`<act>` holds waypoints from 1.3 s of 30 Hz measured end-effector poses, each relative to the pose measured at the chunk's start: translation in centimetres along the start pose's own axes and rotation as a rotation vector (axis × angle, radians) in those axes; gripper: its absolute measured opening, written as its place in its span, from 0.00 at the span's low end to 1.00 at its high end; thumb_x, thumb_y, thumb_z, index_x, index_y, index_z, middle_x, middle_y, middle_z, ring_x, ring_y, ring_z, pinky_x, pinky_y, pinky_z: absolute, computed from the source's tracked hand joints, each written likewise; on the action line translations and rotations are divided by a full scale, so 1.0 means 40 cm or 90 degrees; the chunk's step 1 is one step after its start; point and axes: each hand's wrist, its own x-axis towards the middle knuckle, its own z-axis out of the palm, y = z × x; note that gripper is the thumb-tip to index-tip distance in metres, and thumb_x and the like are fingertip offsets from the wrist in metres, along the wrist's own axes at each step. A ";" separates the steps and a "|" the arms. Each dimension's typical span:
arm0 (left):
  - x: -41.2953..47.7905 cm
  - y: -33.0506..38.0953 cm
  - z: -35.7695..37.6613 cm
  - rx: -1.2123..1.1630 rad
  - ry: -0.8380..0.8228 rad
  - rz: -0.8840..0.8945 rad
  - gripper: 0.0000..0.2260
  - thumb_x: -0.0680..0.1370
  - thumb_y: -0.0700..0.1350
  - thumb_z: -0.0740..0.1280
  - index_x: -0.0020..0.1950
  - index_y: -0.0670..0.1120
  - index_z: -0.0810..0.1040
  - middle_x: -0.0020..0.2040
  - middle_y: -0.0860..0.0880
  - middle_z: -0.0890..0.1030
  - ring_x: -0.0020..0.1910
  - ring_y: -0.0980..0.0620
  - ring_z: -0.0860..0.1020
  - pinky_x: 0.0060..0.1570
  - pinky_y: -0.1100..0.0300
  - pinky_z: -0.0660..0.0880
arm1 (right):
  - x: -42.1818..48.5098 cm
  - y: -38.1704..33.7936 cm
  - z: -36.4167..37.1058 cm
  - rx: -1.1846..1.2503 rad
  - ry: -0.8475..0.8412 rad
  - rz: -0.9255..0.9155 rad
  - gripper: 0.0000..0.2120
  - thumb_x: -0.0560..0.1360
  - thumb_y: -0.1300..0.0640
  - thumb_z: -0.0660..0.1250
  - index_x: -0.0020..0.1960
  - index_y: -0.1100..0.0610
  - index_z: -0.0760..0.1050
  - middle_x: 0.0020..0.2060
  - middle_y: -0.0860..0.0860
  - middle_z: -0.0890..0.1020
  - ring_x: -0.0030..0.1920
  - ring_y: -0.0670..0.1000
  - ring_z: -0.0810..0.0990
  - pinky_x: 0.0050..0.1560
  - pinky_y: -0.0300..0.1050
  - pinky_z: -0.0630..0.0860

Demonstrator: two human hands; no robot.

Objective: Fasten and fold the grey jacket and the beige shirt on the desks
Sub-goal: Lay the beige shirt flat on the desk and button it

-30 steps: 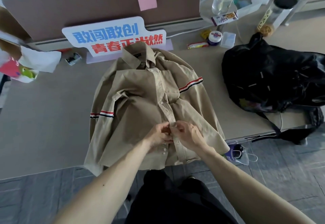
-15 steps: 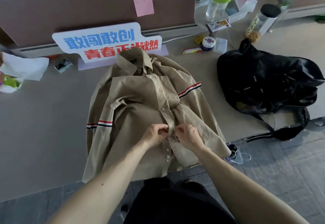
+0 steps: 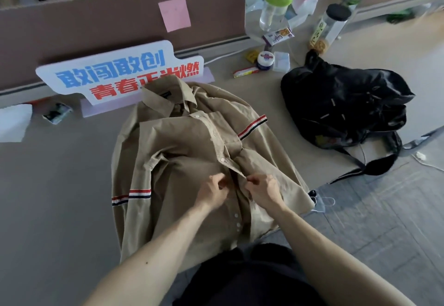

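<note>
Buttoning in progress on the beige shirt (image 3: 182, 152), laid front-up on the counter (image 3: 60, 185), collar up by the slogan sign (image 3: 120, 72), hem down at the near edge. Left hand (image 3: 212, 191) pinching the button-side edge about halfway down the front, thumb and fingertips curled tight on the cloth. Right hand (image 3: 264, 191) just beside it, pinching the buttonhole strip the same way and lifting it a touch off the panel beneath. Dark gap between the two edges right there, so not yet joined at this spot. Above the hands, placket (image 3: 217, 142) lying closed up toward the collar, by the look of it; below, a row of white buttons (image 3: 237, 221) exposed and unfastened. Fastening step, then, roughly at the midpoint of the front, with folding not yet begun. Next move, at a guess: bringing the strip over the button, lining hole to button, pushing through with the thumb, then shifting both hands down to the next one. Fine pinch work, easy to skip a hole and skew the front. Striped bands showing on both sleeves, sleeves loose alongside. Off to the right, well apart, a black bag (image 3: 343, 106) slumped on the counter. Grey jacket nowhere identifiable from this angle.
</note>
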 end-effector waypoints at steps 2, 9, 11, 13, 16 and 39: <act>0.011 -0.010 -0.004 0.060 -0.002 -0.037 0.11 0.76 0.44 0.70 0.54 0.39 0.80 0.52 0.37 0.83 0.53 0.39 0.80 0.50 0.53 0.73 | 0.004 0.007 0.006 0.039 -0.017 0.016 0.06 0.71 0.53 0.70 0.37 0.52 0.83 0.27 0.47 0.81 0.29 0.44 0.76 0.34 0.39 0.72; 0.040 -0.002 0.020 0.146 -0.013 -0.054 0.09 0.78 0.38 0.62 0.53 0.35 0.77 0.53 0.34 0.81 0.56 0.35 0.79 0.54 0.48 0.73 | 0.024 0.005 -0.023 -0.004 -0.099 -0.033 0.12 0.74 0.59 0.70 0.32 0.50 0.78 0.19 0.43 0.74 0.20 0.41 0.71 0.24 0.31 0.64; 0.038 0.004 0.028 0.167 -0.015 -0.084 0.09 0.79 0.39 0.60 0.55 0.38 0.76 0.55 0.36 0.81 0.57 0.36 0.79 0.54 0.48 0.75 | 0.030 0.005 -0.032 -0.007 -0.119 -0.036 0.10 0.74 0.60 0.70 0.34 0.53 0.79 0.19 0.45 0.73 0.19 0.42 0.70 0.22 0.31 0.63; 0.039 0.010 0.032 0.188 -0.027 -0.099 0.10 0.80 0.41 0.58 0.57 0.41 0.75 0.57 0.38 0.80 0.59 0.37 0.78 0.55 0.49 0.75 | 0.036 0.005 -0.033 0.007 -0.128 -0.019 0.06 0.74 0.60 0.69 0.39 0.57 0.82 0.21 0.46 0.74 0.21 0.43 0.70 0.23 0.34 0.65; 0.042 0.022 0.022 0.175 -0.042 -0.118 0.13 0.77 0.44 0.64 0.59 0.39 0.75 0.58 0.37 0.80 0.60 0.37 0.78 0.55 0.50 0.75 | 0.051 0.013 -0.026 0.028 -0.152 0.004 0.05 0.75 0.59 0.69 0.41 0.57 0.82 0.22 0.46 0.74 0.23 0.44 0.70 0.27 0.39 0.67; -0.021 0.022 -0.004 -0.271 0.032 -0.134 0.05 0.74 0.39 0.71 0.43 0.49 0.83 0.35 0.55 0.82 0.33 0.63 0.78 0.38 0.70 0.72 | 0.011 -0.045 -0.001 -0.007 -0.139 -0.035 0.08 0.71 0.64 0.67 0.44 0.56 0.84 0.33 0.51 0.83 0.29 0.44 0.76 0.31 0.33 0.72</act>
